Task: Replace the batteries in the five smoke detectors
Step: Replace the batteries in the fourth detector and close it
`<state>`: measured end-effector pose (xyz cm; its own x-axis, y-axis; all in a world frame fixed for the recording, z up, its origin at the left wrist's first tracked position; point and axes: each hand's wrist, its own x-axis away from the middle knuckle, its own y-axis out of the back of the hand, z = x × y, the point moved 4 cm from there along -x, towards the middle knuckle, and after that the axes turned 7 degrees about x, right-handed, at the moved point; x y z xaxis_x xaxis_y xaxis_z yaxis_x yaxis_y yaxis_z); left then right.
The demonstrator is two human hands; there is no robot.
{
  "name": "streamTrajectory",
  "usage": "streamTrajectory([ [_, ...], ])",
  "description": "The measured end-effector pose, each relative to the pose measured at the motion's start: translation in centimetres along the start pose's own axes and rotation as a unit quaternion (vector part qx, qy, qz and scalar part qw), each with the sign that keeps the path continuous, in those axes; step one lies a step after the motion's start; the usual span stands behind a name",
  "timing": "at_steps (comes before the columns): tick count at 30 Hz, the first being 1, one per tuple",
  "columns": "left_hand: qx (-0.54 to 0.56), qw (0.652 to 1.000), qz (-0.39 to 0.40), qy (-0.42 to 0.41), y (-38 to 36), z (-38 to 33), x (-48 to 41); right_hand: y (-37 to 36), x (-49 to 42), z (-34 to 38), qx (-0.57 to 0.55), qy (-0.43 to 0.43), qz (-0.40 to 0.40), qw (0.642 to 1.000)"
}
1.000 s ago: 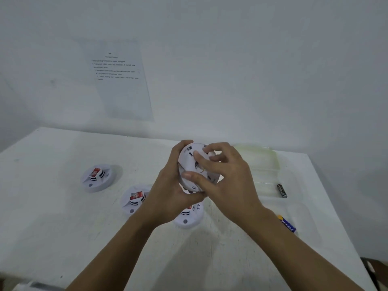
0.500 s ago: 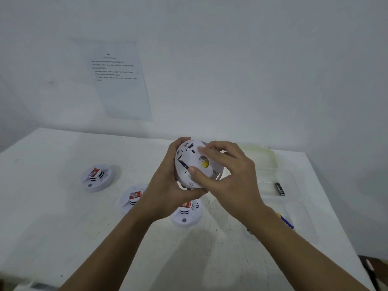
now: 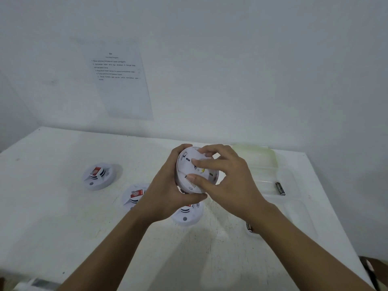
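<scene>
A round white smoke detector [image 3: 190,169] is held above the white table [image 3: 52,227], its back side turned toward me. My left hand [image 3: 168,192] cups it from the left and below. My right hand [image 3: 226,183] grips its right side, with fingers spread over the back plate. Three more white detectors lie on the table: one at the far left [image 3: 98,176], one [image 3: 134,195] partly behind my left wrist, one [image 3: 188,215] under my hands. A black battery [image 3: 280,188] lies in a clear plastic tray [image 3: 294,206] on the right.
A printed sheet [image 3: 119,80] hangs on the white wall behind the table. The tray's clear lid [image 3: 256,156] stands open at the back right. Part of another battery [image 3: 249,226] shows beside my right forearm. A dark object [image 3: 371,269] sits beyond the table's right front corner.
The held detector has been turned between both hands. My right fingers have shifted across its back plate, and both hands sit slightly higher over the table.
</scene>
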<state>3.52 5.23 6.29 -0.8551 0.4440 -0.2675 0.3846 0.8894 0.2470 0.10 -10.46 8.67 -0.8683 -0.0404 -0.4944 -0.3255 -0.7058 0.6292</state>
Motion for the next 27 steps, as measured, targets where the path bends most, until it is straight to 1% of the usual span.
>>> streamTrajectory([
  [4,-0.004,1.0,0.011,0.004,0.2,0.3,0.2,0.0,-0.5,-0.1,-0.011,-0.009,0.054,0.998],
  [9,0.001,0.999,0.025,0.021,0.5,0.3,0.4,0.7,-0.5,-0.9,-0.083,-0.064,0.026,0.994],
  [14,0.017,0.999,0.041,0.026,0.8,-0.1,0.5,0.2,-0.9,-0.9,-0.086,-0.081,0.044,0.992],
  [18,0.023,0.998,0.043,0.026,0.9,-0.2,0.4,0.1,-1.1,-0.7,-0.06,-0.083,0.066,0.993],
  [24,0.016,0.999,0.031,0.015,0.8,-0.2,0.1,-0.2,-1.3,-0.7,-0.046,-0.1,0.06,0.992],
  [27,0.017,0.999,0.032,0.009,0.8,-0.3,0.0,-0.1,-1.5,-0.6,-0.044,-0.096,0.071,0.992],
])
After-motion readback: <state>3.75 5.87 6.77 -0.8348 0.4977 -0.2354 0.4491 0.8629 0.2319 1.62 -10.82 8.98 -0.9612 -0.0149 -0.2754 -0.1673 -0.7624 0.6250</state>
